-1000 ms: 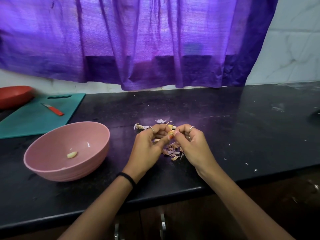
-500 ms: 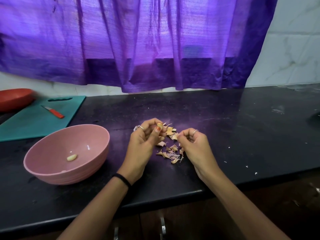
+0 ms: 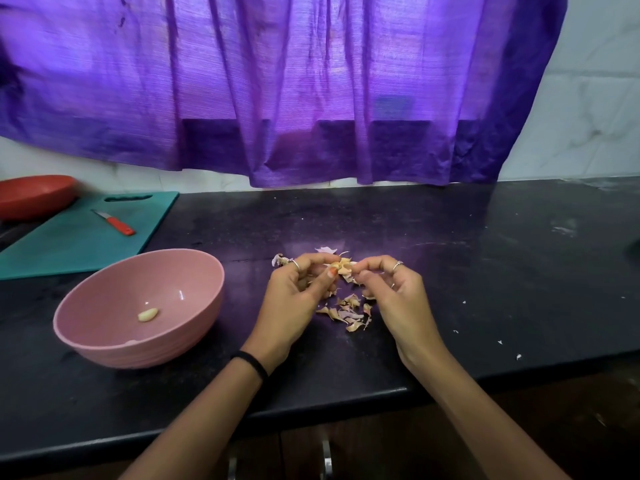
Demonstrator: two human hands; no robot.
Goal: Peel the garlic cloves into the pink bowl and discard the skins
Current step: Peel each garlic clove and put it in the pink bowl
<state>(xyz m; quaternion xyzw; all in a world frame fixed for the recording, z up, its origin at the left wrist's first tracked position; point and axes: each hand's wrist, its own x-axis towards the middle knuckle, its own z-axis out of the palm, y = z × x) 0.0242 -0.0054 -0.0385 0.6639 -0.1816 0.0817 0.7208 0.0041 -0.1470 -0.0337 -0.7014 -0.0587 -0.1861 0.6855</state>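
Garlic clove point(image 3: 341, 266) in play, held up between both hands above the middle of the black counter point(image 3: 485, 271), a little back from its front edge. The left hand point(image 3: 294, 299) curls around it with the thumb pressed on top; the right hand point(image 3: 391, 292) pinches a flap of papery skin at the clove's right end. Both grips are closed on the same small piece, fingertips nearly meeting.

The way to do this well, by my read: keep the left hand steady as the anchor and let the right pull the skin away in one strip, along the clove rather than across it, so it does not shred into crumbs. Working right over the pile of skins point(image 3: 348, 311) is smart, since whatever drops lands with the rest.

The pink bowl point(image 3: 104, 344) sits to the left, near the front edge, with one peeled clove point(image 3: 148, 314) already inside. The path from hands to bowl looks open, a short sideways carry with nothing between.

More loose skin lies just behind the hands. White flecks are scattered toward the right front edge. Far left, a green cutting board point(image 3: 69, 244) carries a red-handled knife point(image 3: 114, 223), well apart. The front edge is close to the wrists, so skins could slip off.
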